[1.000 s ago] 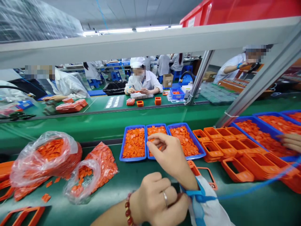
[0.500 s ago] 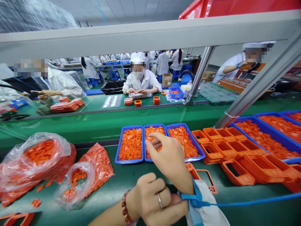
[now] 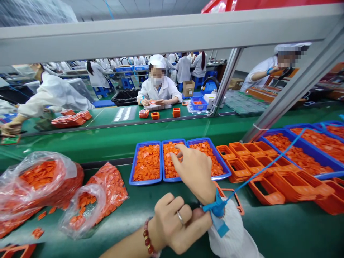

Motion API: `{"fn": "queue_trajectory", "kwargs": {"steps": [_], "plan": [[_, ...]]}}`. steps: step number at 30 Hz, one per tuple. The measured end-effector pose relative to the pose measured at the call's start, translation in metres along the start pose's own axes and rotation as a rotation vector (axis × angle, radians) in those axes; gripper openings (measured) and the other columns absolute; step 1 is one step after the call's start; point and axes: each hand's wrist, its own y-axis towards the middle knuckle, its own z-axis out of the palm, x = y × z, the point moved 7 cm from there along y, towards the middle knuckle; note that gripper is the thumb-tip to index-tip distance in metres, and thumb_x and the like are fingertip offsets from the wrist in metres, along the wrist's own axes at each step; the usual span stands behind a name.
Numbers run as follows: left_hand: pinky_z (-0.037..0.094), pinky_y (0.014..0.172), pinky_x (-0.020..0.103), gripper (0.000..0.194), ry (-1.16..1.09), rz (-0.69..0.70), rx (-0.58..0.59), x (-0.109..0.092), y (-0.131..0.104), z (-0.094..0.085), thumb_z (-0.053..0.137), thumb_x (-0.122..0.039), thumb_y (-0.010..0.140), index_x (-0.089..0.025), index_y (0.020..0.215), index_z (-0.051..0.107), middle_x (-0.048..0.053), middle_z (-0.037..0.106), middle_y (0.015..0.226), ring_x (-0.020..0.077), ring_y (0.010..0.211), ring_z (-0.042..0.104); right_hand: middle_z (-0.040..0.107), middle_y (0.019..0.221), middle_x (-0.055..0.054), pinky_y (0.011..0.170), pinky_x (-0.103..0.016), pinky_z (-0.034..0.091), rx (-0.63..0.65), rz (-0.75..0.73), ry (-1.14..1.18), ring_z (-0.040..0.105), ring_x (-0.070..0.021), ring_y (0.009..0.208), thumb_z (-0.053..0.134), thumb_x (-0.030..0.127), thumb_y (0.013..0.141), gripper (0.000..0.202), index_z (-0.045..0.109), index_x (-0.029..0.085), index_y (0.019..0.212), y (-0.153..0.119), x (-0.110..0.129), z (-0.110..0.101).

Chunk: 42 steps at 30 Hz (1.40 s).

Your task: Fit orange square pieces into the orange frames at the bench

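Left hand (image 3: 181, 224) at the right wrist, fingers curled in against the blue wrist strap (image 3: 218, 208); contact area partly hidden, so cannot tell whether it pinched the strap. Right hand (image 3: 195, 170) held nothing, palm down, fingers loosely bent, moderate gap between thumb and index. Strap sat around the right wrist, just at the edge of the white sleeve (image 3: 232, 229), with a thin blue cord (image 3: 264, 168) running off to the right above the orange frames (image 3: 292, 190). Left hand wore a ring (image 3: 180, 218); beaded bracelet (image 3: 147, 238) on that wrist. Both hands were above the green counter (image 3: 134, 211). Beyond the right hand, three blue trays (image 3: 145, 182) stood side by side, full of small orange pieces (image 3: 147, 163). Clear plastic bags (image 3: 111, 193) of orange parts lay to the left. Across the line, a co-worker in white (image 3: 168, 89) sat with a small piece in hand.
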Motion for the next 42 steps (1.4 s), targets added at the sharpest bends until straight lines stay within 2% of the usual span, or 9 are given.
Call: {"fn": "queue_trajectory", "kwargs": {"steps": [4,11,18,22,27,31,34,37,42], "plan": [[0.015,0.049,0.033,0.017,-0.018,-0.005,0.013,0.0,0.001,-0.001,0.064,-0.004,0.078,-0.018,0.083,0.071,-0.005,0.04,0.05,0.0121,0.048,0.03,0.076,0.086,-0.01,0.054,-0.037,0.038,0.044,0.04,-0.024,0.071,-0.0322,0.076,0.052,0.048,0.093,0.03,0.07,0.033,0.111,0.001,-0.006,-0.002],[0.018,0.05,0.032,0.019,-0.065,-0.021,0.039,-0.001,-0.006,0.001,0.06,-0.013,0.091,-0.011,0.105,0.071,-0.004,0.047,0.053,0.0116,0.049,0.039,0.076,0.087,-0.009,0.059,-0.035,0.041,0.022,0.086,-0.063,0.072,-0.029,0.08,0.051,0.046,0.095,0.033,0.07,0.031,0.117,0.002,-0.009,-0.009],[0.016,0.052,0.034,0.03,-0.019,-0.05,0.032,-0.006,-0.002,0.003,0.044,-0.009,0.097,-0.008,0.102,0.073,-0.002,0.045,0.051,0.0133,0.049,0.038,0.077,0.089,-0.003,0.062,-0.033,0.045,0.02,0.137,-0.176,0.073,-0.0267,0.085,0.049,0.04,0.098,0.03,0.07,0.031,0.118,0.004,-0.006,-0.013],[0.015,0.052,0.035,0.026,0.0,-0.048,0.008,-0.007,-0.003,0.002,0.047,-0.008,0.095,-0.008,0.095,0.074,0.0,0.046,0.052,0.0141,0.05,0.037,0.078,0.089,-0.004,0.063,-0.034,0.046,0.037,0.128,-0.193,0.074,-0.0282,0.086,0.049,0.04,0.098,0.03,0.07,0.03,0.118,0.004,-0.007,-0.01],[0.017,0.051,0.034,0.023,0.028,-0.077,0.012,0.007,-0.012,0.016,0.051,-0.01,0.094,-0.013,0.088,0.073,-0.001,0.045,0.052,0.0139,0.052,0.037,0.078,0.091,-0.006,0.066,-0.035,0.048,0.047,0.105,-0.182,0.073,-0.0291,0.089,0.051,0.04,0.097,0.03,0.071,0.029,0.116,0.004,-0.008,-0.008],[0.021,0.049,0.031,0.014,-0.079,-0.142,0.019,0.017,-0.017,0.025,0.06,-0.022,0.094,-0.017,0.088,0.072,-0.005,0.045,0.05,0.0107,0.048,0.038,0.078,0.091,-0.005,0.071,-0.037,0.049,0.025,0.096,-0.001,0.072,-0.0291,0.093,0.056,0.04,0.093,0.029,0.073,0.028,0.114,0.005,-0.011,-0.005],[0.029,0.049,0.028,0.015,-0.207,-0.292,0.01,0.022,-0.017,0.027,0.064,-0.026,0.093,-0.018,0.081,0.068,-0.005,0.052,0.051,0.0084,0.047,0.043,0.077,0.084,-0.003,0.069,-0.036,0.049,-0.06,0.105,0.237,0.072,-0.0257,0.084,0.06,0.039,0.09,0.026,0.075,0.027,0.106,0.008,-0.015,-0.006],[0.036,0.05,0.024,0.012,-0.336,-0.394,-0.007,0.023,-0.015,0.024,0.067,-0.028,0.091,-0.017,0.088,0.067,-0.006,0.06,0.055,0.0058,0.046,0.047,0.074,0.073,-0.002,0.065,-0.033,0.05,-0.118,0.087,0.492,0.07,-0.0219,0.073,0.063,0.035,0.086,0.02,0.075,0.023,0.096,0.01,-0.017,-0.003],[0.037,0.051,0.024,0.009,-0.355,-0.412,0.022,0.023,-0.013,0.022,0.071,-0.026,0.09,-0.018,0.088,0.068,-0.005,0.065,0.058,0.0057,0.047,0.052,0.068,0.063,0.0,0.058,-0.029,0.05,-0.046,0.053,0.85,0.067,-0.0165,0.062,0.065,0.029,0.082,0.013,0.071,0.019,0.088,0.013,-0.012,0.012]]}}
